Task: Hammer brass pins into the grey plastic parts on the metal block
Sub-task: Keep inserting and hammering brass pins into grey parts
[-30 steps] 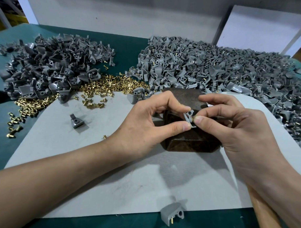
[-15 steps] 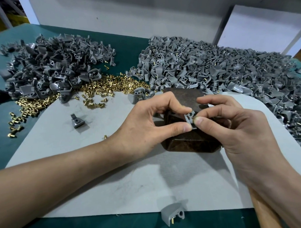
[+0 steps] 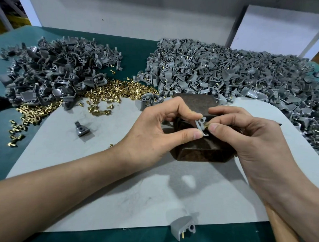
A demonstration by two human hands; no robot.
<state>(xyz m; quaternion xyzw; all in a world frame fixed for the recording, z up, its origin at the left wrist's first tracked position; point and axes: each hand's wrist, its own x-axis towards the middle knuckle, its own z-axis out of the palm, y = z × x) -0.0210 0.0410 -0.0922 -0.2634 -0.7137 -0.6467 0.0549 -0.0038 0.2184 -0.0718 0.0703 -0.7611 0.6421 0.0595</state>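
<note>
A curved grey plastic piece (image 3: pixel 183 228) with a brass pin sticking from it lies at the near edge of a pale grey mat (image 3: pixel 121 203). Over the dark metal block (image 3: pixel 201 153) at centre, the left hand (image 3: pixel 155 131) pinches a small grey plastic part (image 3: pixel 200 124) between thumb and forefinger, while the right hand (image 3: pixel 246 136) pinches a short brass pin (image 3: pixel 206 127) against it. Beyond, a scatter of loose brass pins (image 3: pixel 117 89) lies between a dark grey heap of parts (image 3: pixel 54 73) far left and a lighter grey heap of parts (image 3: pixel 225 73) far right.
</note>
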